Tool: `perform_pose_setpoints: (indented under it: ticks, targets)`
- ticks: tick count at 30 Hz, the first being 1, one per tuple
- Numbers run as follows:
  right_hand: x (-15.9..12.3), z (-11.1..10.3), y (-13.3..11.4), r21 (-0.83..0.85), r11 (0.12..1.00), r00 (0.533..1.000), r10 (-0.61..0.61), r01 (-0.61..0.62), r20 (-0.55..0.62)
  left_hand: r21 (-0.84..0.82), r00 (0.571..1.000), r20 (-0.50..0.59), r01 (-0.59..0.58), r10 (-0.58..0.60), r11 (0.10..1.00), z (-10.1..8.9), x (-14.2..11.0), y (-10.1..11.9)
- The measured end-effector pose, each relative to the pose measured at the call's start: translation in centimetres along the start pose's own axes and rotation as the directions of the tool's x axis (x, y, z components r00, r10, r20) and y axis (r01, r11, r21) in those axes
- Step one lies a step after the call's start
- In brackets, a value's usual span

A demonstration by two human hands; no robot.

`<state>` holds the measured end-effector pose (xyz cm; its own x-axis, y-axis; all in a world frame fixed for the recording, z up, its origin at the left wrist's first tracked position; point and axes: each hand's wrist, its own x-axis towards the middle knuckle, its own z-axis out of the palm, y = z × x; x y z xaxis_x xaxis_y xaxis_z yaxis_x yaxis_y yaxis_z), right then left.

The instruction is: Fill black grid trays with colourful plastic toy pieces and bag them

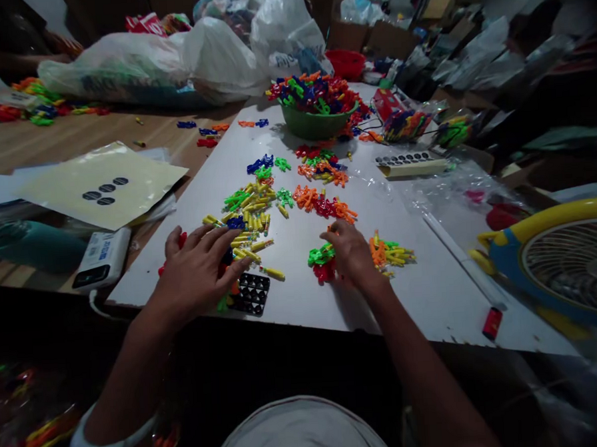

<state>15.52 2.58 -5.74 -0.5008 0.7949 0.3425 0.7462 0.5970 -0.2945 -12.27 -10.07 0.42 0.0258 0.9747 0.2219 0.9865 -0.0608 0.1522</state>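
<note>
My left hand [198, 265] lies palm down with its fingers spread, over red, blue and green plastic pieces partly hidden beneath it. Beside its thumb is a black tray with round cups [252, 294]. Yellow tubes with clear tips [255, 219] are heaped just beyond its fingertips. My right hand [351, 253] is curled downward at a small pile of green plastic pieces [321, 254] and red plastic pieces [324, 271]. Its fingertips are mostly hidden, so what they grip cannot be made out. To its right lies another cluster of yellow tubes [403, 255] with orange pieces [379, 252].
A green bowl [318, 124] heaped with colored pieces stands at the back of the white tabletop [293, 310]. On the right are a yellow-and-blue fan [510, 252] and a red-ended white tube [460, 262]. A power bank [103, 260] and teal bottle [37, 245] lie left.
</note>
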Motion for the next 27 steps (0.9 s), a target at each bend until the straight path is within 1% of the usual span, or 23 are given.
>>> perform_pose_setpoints:
  ticks: [2,4,6,7,8,9,10,11,13,14,15,16,17,18,20,22,23,24,25,27]
  targets:
    - [0.2,-0.6,2.5,-0.104,0.995,0.998,0.002,0.004,0.061,-0.014,1.0,-0.005,0.002,-0.002,1.0,0.0,0.0,0.2]
    - [0.2,-0.6,3.4,-0.097,0.995,0.995,0.018,-0.009,0.098,-0.034,1.0,-0.001,0.001,-0.001,0.999,0.1,0.0,0.6]
    - [0.0,-0.3,2.8,0.024,0.998,0.996,0.06,-0.062,0.072,-0.062,1.0,0.001,-0.004,0.004,0.998,0.1,0.1,1.4]
    - [-0.1,0.0,2.1,0.12,0.986,0.993,0.109,-0.115,0.056,-0.073,1.0,-0.002,-0.002,0.002,0.997,0.1,0.2,1.9]
    - [-0.3,0.3,1.2,0.233,0.955,0.983,0.172,-0.182,0.062,-0.08,1.0,-0.006,0.005,-0.006,0.997,0.2,0.3,2.3]
    - [-0.4,0.6,0.1,0.352,0.9,0.966,0.239,-0.259,0.099,-0.082,1.0,-0.011,0.016,-0.017,0.996,0.2,0.4,2.7]
    - [-0.6,1.1,-1.1,0.467,0.818,0.942,0.289,-0.336,0.172,-0.082,0.999,-0.016,0.029,-0.03,0.996,0.3,0.4,3.0]
    - [-0.8,1.6,-2.3,0.57,0.713,0.913,0.312,-0.408,0.264,-0.08,0.999,-0.018,0.039,-0.04,0.996,0.4,0.5,3.2]
    - [-1.1,2.8,-4.6,0.722,0.471,0.862,0.29,-0.506,0.415,-0.075,0.999,-0.015,0.042,-0.044,0.996,0.5,0.6,3.3]
    - [-1.2,3.3,-5.5,0.765,0.369,0.848,0.279,-0.528,0.451,-0.071,0.999,-0.013,0.037,-0.038,0.997,0.5,0.6,3.3]
    - [-1.2,3.7,-6.3,0.791,0.297,0.841,0.277,-0.535,0.465,-0.066,0.999,-0.011,0.031,-0.032,0.997,0.5,0.6,3.2]
    - [-1.2,3.9,-6.8,0.809,0.254,0.842,0.276,-0.529,0.464,-0.061,1.0,-0.009,0.026,-0.026,0.998,0.5,0.5,3.2]
    - [-1.2,3.9,-7.2,0.824,0.229,0.848,0.262,-0.518,0.46,-0.056,1.0,-0.009,0.023,-0.023,0.998,0.5,0.5,3.1]
    - [-1.2,3.8,-7.4,0.837,0.209,0.858,0.225,-0.506,0.463,-0.051,1.0,-0.009,0.023,-0.024,0.998,0.5,0.5,3.1]
    - [-1.1,3.4,-7.5,0.858,0.13,0.868,0.094,-0.497,0.488,-0.044,1.0,-0.002,0.029,-0.029,0.999,0.4,0.5,3.2]
    - [-1.1,2.9,-7.4,0.856,0.021,0.855,-0.037,-0.516,0.517,-0.04,0.999,0.004,0.036,-0.036,0.999,0.3,0.5,3.3]
    - [-1.1,2.8,-7.4,0.852,-0.01,0.85,-0.067,-0.524,0.522,-0.038,0.999,0.006,0.039,-0.038,0.999,0.3,0.5,3.4]
    - [-1.2,2.8,-7.4,0.852,-0.016,0.851,-0.064,-0.523,0.521,-0.037,0.999,0.006,0.039,-0.039,0.999,0.3,0.4,3.4]
    - [-1.2,3.0,-7.4,0.86,0.007,0.859,-0.032,-0.51,0.51,-0.036,0.999,0.002,0.039,-0.039,0.999,0.3,0.4,3.4]
    - [-1.3,3.6,-7.5,0.877,0.103,0.883,0.065,-0.469,0.464,-0.034,0.999,-0.011,0.036,-0.037,0.999,0.3,0.4,3.4]
